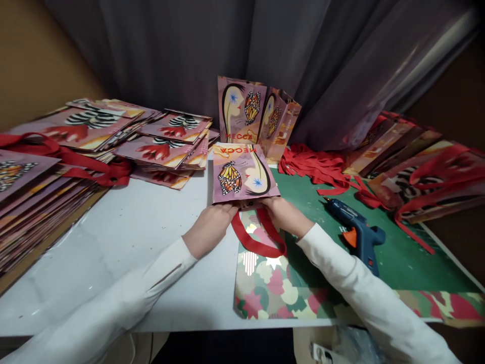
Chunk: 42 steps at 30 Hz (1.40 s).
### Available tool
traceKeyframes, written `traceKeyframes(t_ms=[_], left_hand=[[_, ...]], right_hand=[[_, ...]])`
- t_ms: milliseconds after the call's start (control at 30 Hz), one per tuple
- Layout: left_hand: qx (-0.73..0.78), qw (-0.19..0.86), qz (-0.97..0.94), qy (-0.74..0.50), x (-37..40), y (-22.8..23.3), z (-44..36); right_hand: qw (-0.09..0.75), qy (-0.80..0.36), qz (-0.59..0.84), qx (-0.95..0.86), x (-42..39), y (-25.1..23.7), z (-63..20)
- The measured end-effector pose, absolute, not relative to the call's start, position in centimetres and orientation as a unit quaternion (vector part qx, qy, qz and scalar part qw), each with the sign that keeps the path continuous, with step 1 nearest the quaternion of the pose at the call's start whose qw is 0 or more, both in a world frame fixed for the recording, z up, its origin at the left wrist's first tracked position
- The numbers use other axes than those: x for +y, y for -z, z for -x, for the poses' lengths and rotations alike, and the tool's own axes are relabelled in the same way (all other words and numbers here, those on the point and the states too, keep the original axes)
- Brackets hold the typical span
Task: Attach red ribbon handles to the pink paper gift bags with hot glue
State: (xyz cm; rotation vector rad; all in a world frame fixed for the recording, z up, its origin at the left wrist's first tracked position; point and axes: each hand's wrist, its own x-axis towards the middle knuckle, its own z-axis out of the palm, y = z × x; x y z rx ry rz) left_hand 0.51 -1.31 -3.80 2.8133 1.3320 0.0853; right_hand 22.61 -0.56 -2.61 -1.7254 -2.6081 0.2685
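Centre of frame: a flat paper bag point(244, 173) with a butterfly print and "MECCA" lettering lies on the white table point(151, 227), its near edge directly under both hands. The left hand point(210, 225) sits at the bag's lower left corner, fingers curled onto the edge. The right hand point(285, 215) sits at the lower right corner, fingers tucked at the edge; the grip appears to be a pinch on the bag, though the fingertips are hidden. A red ribbon handle point(257, 240) loops out from between the hands toward the bottom of the frame, over a patterned sheet point(273, 288). Right of the right forearm, a blue glue gun point(356, 232) rests on a green mat point(401, 258). An upright bag point(257, 114) stands just behind the flat one. Stacks of flat bags point(113, 136) fill the upper left.
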Motion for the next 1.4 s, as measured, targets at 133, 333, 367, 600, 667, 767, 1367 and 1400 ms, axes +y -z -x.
traceKeyframes(t_ms=[133, 333, 367, 600, 667, 767, 1367, 1400], left_hand=[[0.425, 0.019, -0.904, -0.045, -1.7, 4.3, -0.2], [0.432, 0.042, -0.898, -0.069, -1.8, 4.4, 0.4], [0.435, 0.04, -0.896, -0.077, -1.8, 4.4, 0.5], [0.446, 0.03, -0.894, -0.043, -1.8, 3.9, 0.5], [0.457, 0.024, -0.889, -0.012, -1.8, 3.6, 0.4], [0.471, 0.023, -0.882, 0.022, -1.6, 3.2, 0.1], [0.43, -0.021, -0.902, -0.04, -2.0, 4.1, 1.3], [0.427, -0.022, -0.903, -0.044, -2.0, 4.2, 1.4]], right_hand=[[0.004, -0.058, 0.557, -0.829, -0.7, 2.9, -23.0], [-0.049, -0.022, 0.564, -0.824, -1.3, 3.2, -22.3], [-0.052, -0.021, 0.563, -0.824, -1.3, 3.1, -22.2], [-0.062, -0.02, 0.556, -0.828, -1.2, 3.0, -22.3], [-0.068, -0.02, 0.55, -0.832, -1.2, 3.0, -22.5], [-0.071, -0.029, 0.542, -0.837, -1.2, 2.9, -22.7], [-0.017, -0.021, 0.558, -0.829, -1.9, 3.2, -22.1], [-0.014, -0.022, 0.558, -0.829, -1.9, 3.2, -22.0]])
